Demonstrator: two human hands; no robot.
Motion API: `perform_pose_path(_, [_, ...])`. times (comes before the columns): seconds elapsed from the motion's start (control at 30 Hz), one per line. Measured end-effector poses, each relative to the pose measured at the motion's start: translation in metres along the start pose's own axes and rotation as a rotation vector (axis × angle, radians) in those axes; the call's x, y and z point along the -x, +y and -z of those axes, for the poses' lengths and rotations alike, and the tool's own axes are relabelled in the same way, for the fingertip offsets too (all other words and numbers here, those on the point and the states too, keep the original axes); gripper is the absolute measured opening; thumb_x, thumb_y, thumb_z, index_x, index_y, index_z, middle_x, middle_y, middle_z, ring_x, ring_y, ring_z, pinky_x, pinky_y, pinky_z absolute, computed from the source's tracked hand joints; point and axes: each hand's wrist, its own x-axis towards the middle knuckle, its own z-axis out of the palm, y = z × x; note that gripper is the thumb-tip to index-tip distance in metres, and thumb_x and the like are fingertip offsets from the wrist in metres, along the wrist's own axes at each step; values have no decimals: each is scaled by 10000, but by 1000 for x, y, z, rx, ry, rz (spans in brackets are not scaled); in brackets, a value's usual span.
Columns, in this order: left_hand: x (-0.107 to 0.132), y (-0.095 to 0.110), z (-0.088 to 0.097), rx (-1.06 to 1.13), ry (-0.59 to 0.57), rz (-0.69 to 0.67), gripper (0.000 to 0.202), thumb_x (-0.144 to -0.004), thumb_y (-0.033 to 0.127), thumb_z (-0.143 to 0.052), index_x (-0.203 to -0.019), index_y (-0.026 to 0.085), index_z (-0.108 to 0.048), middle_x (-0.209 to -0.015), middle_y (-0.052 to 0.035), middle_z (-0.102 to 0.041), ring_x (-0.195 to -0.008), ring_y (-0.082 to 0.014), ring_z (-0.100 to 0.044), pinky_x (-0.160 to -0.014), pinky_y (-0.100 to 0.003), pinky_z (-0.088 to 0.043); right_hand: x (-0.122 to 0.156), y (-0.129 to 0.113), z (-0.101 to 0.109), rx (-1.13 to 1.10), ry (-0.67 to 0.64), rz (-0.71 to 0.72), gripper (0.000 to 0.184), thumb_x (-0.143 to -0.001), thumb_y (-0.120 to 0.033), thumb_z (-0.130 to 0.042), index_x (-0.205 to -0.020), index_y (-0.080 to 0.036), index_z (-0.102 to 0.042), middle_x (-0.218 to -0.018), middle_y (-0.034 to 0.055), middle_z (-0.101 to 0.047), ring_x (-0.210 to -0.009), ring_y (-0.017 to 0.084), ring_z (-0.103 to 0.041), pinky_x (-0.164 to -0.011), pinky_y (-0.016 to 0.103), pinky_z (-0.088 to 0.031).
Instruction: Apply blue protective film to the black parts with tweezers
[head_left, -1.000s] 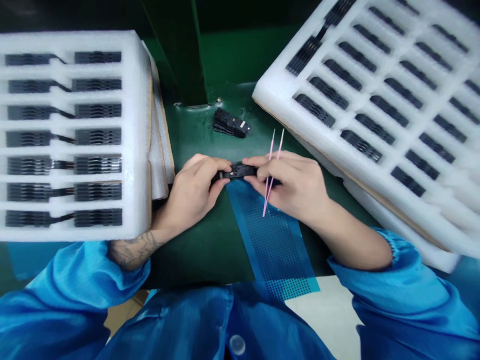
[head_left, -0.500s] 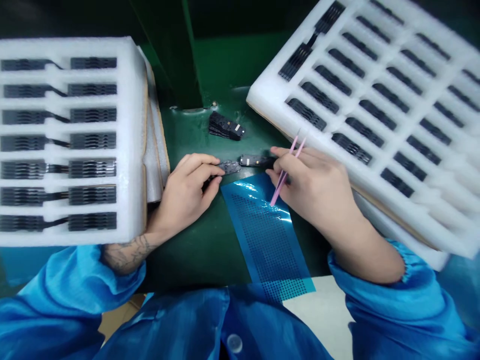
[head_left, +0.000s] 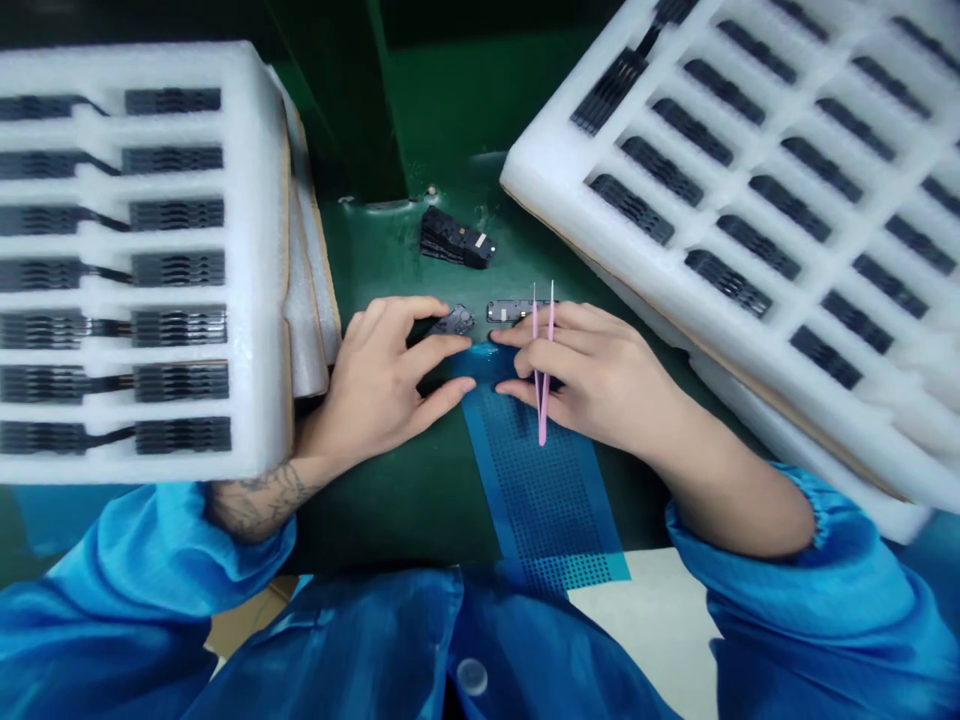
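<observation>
My left hand (head_left: 390,375) rests on the green bench with fingers spread, its fingertips on the upper left corner of a blue perforated sheet (head_left: 544,480). A small black part (head_left: 455,321) lies just beyond its index finger. My right hand (head_left: 592,375) holds pink tweezers (head_left: 541,365) between its fingers, tips pointing away, and its fingertips press the sheet's top edge. A second black part (head_left: 508,311) lies just past those fingers.
A white foam tray (head_left: 262,280) with rows of black parts stands at the left. A larger, tilted foam tray (head_left: 570,190) fills the right. A stack of black parts (head_left: 456,240) lies at the back of the green bench (head_left: 405,500).
Both hands have let go of the black parts, which now lie apart on the bench. The fingers have moved down onto the top edge of the blue sheet.
</observation>
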Motion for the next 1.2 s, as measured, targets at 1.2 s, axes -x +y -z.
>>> perform_pose_path(1.2, [-3,-5,-1,173,-50,-38,124,-924,360,-699,-948,266,-776,-1215,-37,-700,-1134,-236,-600,-933,-422,-425,-8,-17,1,-755,241,-379,173,-750,-240,-873,-913,-262,-819,-912,17,-802,-806,185,-751,-739,321,-624])
